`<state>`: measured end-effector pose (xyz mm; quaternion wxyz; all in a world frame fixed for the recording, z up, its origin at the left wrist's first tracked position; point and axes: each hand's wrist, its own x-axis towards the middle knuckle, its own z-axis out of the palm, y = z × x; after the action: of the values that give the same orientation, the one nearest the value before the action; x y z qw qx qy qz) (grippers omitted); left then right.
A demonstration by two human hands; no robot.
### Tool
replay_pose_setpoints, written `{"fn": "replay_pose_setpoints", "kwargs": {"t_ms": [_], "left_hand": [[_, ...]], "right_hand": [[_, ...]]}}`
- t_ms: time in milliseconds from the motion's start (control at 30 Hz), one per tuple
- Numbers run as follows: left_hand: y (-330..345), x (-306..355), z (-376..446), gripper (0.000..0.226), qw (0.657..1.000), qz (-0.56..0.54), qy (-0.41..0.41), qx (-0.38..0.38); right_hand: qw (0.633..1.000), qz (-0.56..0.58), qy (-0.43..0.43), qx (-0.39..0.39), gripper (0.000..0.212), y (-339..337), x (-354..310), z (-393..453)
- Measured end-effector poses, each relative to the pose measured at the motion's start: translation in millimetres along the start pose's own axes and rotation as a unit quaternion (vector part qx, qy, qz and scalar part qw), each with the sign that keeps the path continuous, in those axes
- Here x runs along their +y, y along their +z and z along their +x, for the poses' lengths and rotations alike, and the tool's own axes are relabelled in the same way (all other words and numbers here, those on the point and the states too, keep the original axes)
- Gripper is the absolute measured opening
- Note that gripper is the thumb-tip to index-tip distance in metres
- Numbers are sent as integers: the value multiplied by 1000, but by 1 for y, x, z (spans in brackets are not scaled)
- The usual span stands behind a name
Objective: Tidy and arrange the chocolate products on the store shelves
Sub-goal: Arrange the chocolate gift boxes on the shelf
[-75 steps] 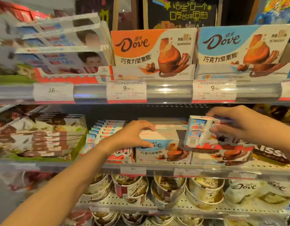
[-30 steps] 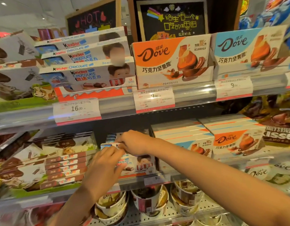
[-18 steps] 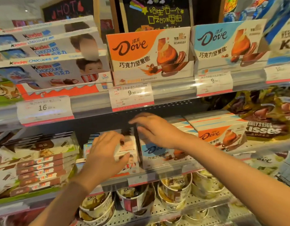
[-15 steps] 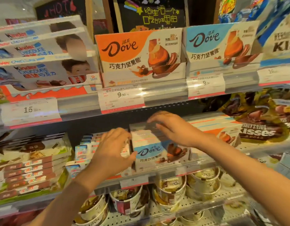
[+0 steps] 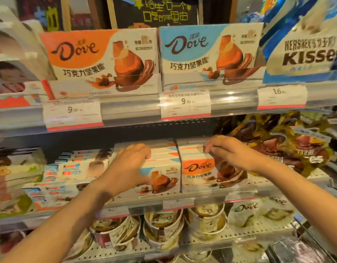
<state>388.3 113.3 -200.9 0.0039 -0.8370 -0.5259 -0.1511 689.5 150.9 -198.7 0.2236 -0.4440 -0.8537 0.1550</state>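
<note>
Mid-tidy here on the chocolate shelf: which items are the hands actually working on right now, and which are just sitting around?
In hand:
- left hand on the blue Dove stack
- right hand on the orange Dove stack

Just there:
- Kinder boxes, left
- upper-shelf Dove display boxes
- Kisses bags, right
- cup tubs below

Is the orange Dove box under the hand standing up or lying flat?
Standing up: orange Dove box shows its front face, right hand on top.
</note>
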Motion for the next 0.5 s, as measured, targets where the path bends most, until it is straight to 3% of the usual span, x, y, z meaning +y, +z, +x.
{"fn": "replay_pose_setpoints", "kwargs": {"t_ms": [300, 433, 500], "left_hand": [[-14, 10, 2, 38, 999, 7, -39, 2], [-31, 34, -4, 32, 997, 39, -56, 40], [-42, 48, -6, 36, 995, 43, -58, 62]], "right_hand": [[998, 11, -59, 11, 21, 0, 8, -3], [982, 176, -61, -30, 50, -9, -18, -8], [972, 207, -101, -38, 64, -13, -31, -8]]}}
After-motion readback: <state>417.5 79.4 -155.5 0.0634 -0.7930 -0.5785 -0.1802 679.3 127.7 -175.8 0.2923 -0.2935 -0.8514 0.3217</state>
